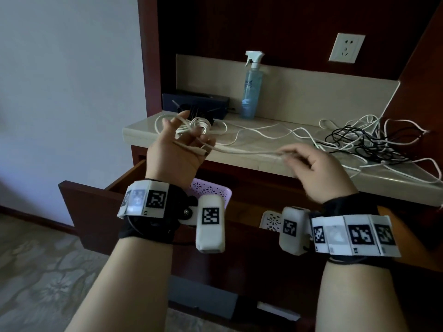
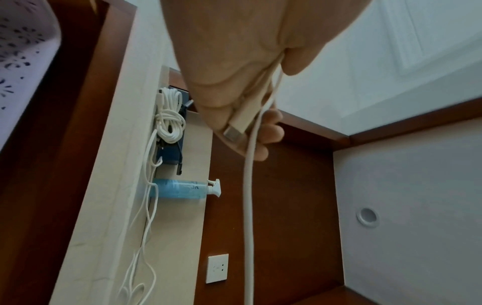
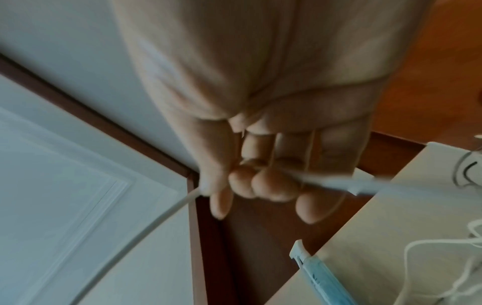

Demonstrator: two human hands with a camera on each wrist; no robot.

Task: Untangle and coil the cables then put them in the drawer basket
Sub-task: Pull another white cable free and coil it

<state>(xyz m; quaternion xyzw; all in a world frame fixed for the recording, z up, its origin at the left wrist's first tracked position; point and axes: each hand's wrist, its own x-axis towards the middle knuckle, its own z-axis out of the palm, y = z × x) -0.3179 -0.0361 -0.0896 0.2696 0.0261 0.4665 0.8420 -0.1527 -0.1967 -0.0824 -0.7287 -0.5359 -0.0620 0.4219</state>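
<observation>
My left hand (image 1: 189,140) is raised over the counter's left end and holds a white cable (image 1: 242,150) near its plug (image 2: 238,124), the thumb pressing it against the palm. That cable runs rightward to my right hand (image 1: 309,164), whose curled fingers (image 3: 260,183) pinch it; this hand is motion-blurred. Behind the left hand, a coiled white cable (image 1: 200,124) lies on the counter. A tangle of black and white cables (image 1: 366,142) covers the counter's right end. A purple basket (image 1: 212,191) sits in the open drawer (image 1: 79,207) below my left wrist.
A blue spray bottle (image 1: 251,92) and a dark box (image 1: 196,104) stand at the back of the stone counter (image 1: 239,164). A wall socket (image 1: 346,47) is above. A white perforated basket (image 1: 271,221) shows in the drawer by my right wrist. Bare wall lies left.
</observation>
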